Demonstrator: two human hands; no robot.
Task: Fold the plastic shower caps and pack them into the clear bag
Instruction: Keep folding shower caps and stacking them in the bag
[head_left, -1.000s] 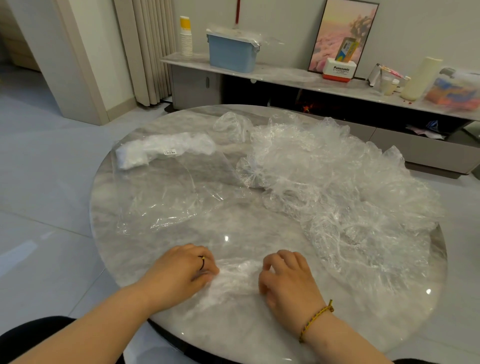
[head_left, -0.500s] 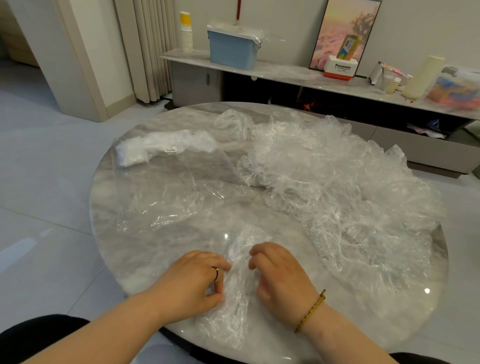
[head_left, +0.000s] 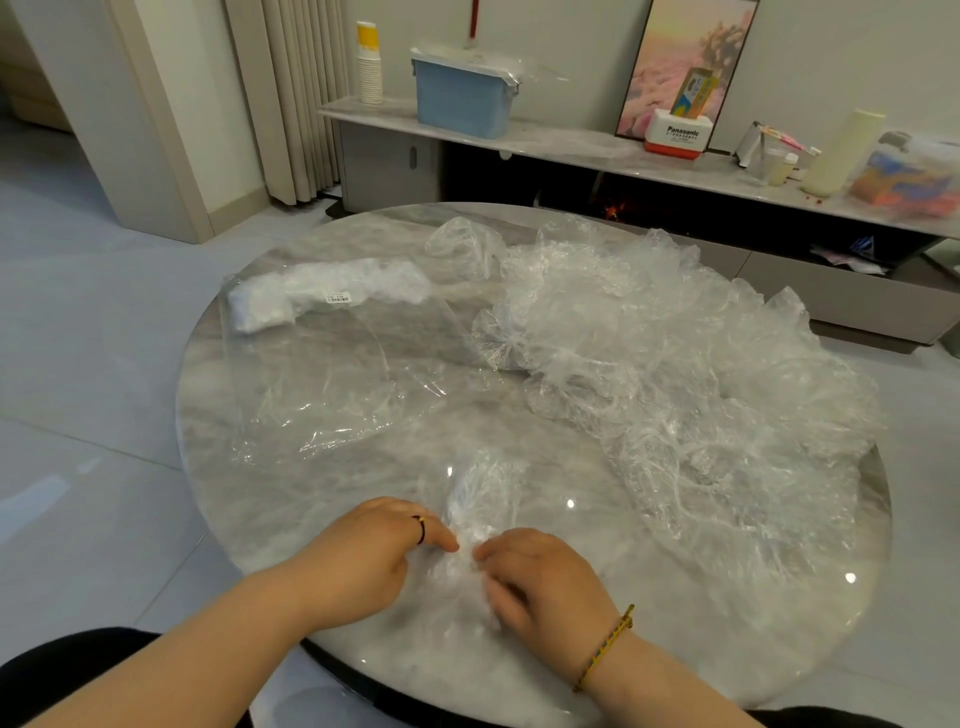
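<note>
A crumpled clear shower cap (head_left: 480, 499) lies lengthwise on the round marble table (head_left: 270, 499) near its front edge. My left hand (head_left: 363, 556) and my right hand (head_left: 540, 582) pinch its near end from either side, fingertips almost touching. A big heap of loose shower caps (head_left: 691, 379) covers the right half of the table. The clear bag (head_left: 332, 384) lies flat at the left, its far end (head_left: 322, 296) holding white packed caps and a small label.
Behind the table a low marble shelf (head_left: 571, 145) carries a blue box (head_left: 462, 98), stacked paper cups (head_left: 370, 67), a picture and a white box. A curtain and wall stand at the back left. Grey tile floor surrounds the table.
The cap was flat under both hands, then got gathered into a narrow strip pointing away from me. My hands have come together at its near end.
</note>
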